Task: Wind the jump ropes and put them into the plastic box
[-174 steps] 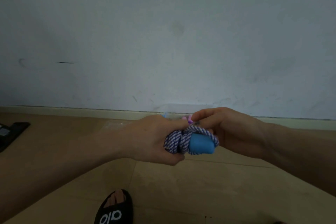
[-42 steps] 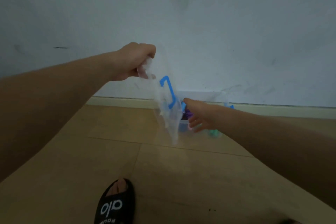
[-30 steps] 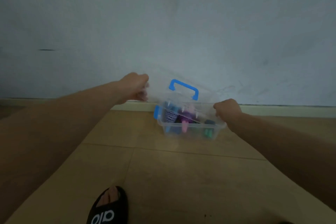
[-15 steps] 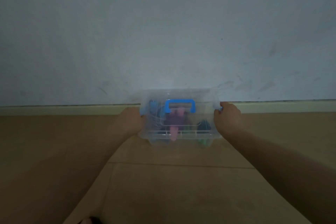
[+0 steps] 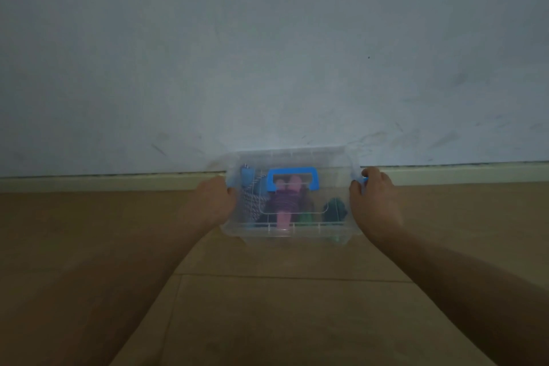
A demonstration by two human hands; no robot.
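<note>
A clear plastic box stands on the floor by the wall, its clear lid with a blue handle lying on top. Through the lid I see wound jump ropes: a blue-and-white one at the left, a purple one with pink handles in the middle, a dark green one at the right. My left hand grips the box's left end. My right hand grips the right end, fingers curled over a blue latch.
The box sits on a wooden floor right in front of a pale baseboard and a scuffed white wall. Both my forearms stretch forward on either side of the box.
After the blue-and-white rope was wound, my left hand lifted the lid and both hands lowered it onto the box. Over the last half second both hands stay on the box's ends.
</note>
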